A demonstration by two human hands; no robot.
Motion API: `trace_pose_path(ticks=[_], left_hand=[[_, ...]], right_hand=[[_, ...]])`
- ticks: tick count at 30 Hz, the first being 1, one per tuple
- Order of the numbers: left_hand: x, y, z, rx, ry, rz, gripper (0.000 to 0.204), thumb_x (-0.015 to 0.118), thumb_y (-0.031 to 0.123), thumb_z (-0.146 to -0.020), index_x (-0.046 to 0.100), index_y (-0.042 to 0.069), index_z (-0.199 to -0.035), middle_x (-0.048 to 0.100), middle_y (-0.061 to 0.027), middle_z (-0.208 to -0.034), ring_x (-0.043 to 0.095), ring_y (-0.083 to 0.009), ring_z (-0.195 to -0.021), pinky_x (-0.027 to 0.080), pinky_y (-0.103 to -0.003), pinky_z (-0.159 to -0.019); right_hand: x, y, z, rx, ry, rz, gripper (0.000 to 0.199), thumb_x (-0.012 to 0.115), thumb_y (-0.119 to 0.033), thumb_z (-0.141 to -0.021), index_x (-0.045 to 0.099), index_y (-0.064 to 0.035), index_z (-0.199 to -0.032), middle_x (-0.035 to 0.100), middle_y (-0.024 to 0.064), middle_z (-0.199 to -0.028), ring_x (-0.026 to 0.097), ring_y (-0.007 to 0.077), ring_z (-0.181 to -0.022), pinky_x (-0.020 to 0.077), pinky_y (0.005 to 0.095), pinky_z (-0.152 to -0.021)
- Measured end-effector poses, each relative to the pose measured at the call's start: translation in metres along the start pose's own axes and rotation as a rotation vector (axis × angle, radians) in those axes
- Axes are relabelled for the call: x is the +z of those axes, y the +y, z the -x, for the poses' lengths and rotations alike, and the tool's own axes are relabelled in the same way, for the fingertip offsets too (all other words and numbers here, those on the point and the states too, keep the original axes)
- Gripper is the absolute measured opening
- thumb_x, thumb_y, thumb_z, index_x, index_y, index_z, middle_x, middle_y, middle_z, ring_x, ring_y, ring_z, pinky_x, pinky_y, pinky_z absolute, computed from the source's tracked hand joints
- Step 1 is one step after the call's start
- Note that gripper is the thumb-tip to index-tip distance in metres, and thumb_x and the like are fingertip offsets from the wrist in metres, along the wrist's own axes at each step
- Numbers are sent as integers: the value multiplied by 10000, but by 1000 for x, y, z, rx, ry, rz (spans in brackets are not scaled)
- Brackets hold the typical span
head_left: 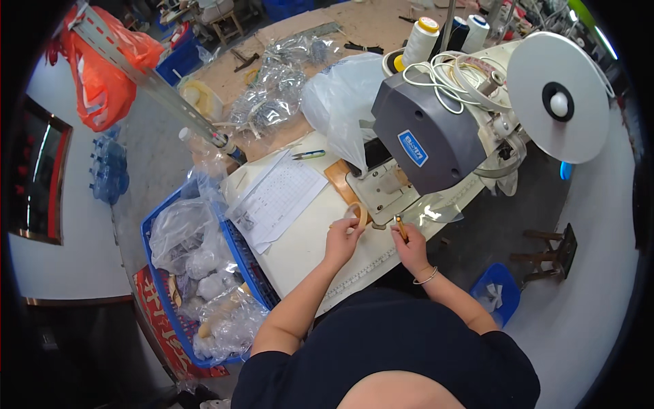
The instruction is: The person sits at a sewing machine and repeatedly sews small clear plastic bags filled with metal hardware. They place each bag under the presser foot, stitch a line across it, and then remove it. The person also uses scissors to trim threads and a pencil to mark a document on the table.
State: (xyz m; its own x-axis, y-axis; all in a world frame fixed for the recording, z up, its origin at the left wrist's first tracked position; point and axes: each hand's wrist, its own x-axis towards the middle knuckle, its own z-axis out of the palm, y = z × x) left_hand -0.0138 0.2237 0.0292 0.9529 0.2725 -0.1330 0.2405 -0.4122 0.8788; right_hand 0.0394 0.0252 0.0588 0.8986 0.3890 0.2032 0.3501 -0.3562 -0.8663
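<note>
Over the front of the white table (300,262), my left hand (343,243) pinches a tan strip (363,214) that curves into a loop above its fingers. Close by on the right, my right hand (411,249) is closed around a small orange-handled tool (402,229) with a metal tip; its exact kind is too small to tell. Both hands are just in front of the metal bed plate (379,195) of a grey-headed sewing machine (426,133). An orange-brown piece (338,178) lies along the plate's left side.
Printed sheets (289,194) and green-handled thread snips (310,155) lie left of the machine. A blue basket (251,273) of plastic-bagged pieces stands against the table's left side. Thread cones (422,42) and a large white reel (538,75) rise behind. A slotted metal post (153,85) leans at left.
</note>
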Motion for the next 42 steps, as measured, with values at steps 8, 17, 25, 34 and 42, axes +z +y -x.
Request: trace_pose_path(ticks=[8,17,25,34,42], left_hand=[[-50,64,73,-83,88,750,371,614,5,-841,522,-37,-1198,627,-88,-1031,608,-131,-904,484,-253,-818],[-76,70,112,-297,83,1413,413,551,82,-903,437,-32,-1283,589,-83,-1053,596,-144,-949,502,-259,-826],[-85,71,123,-103,343,1186,399,584,35,-876,464,-46,-1248,596,-120,-1114,583,-183,-1030,469,-286,-901],[-87,70,131,101,514,420,370,637,-8,-812,562,-10,-1175,634,-95,-994,614,-149,-885,494,-275,-788],[-92,73,130,347,562,-102,453,662,-33,-674,595,8,-1119,615,-99,-902,599,-237,-810,461,-318,-693]], right_hand=[[28,-75,-3,149,-239,-549,252,664,-70,-815,578,1,-1041,628,54,-917,565,77,-740,460,215,-667],[48,-108,-17,309,-527,-667,192,641,-116,-851,594,-6,-1000,597,2,-809,539,65,-714,439,206,-646],[60,-113,1,126,-717,-597,138,679,-91,-817,624,-18,-920,547,-31,-756,457,45,-651,388,204,-595],[60,-128,-12,-207,-436,-489,181,690,-28,-783,616,-27,-948,574,14,-822,437,51,-611,356,193,-548],[47,-160,-38,-882,-301,-7,318,655,20,-657,631,-26,-971,626,104,-929,607,241,-729,504,313,-636]])
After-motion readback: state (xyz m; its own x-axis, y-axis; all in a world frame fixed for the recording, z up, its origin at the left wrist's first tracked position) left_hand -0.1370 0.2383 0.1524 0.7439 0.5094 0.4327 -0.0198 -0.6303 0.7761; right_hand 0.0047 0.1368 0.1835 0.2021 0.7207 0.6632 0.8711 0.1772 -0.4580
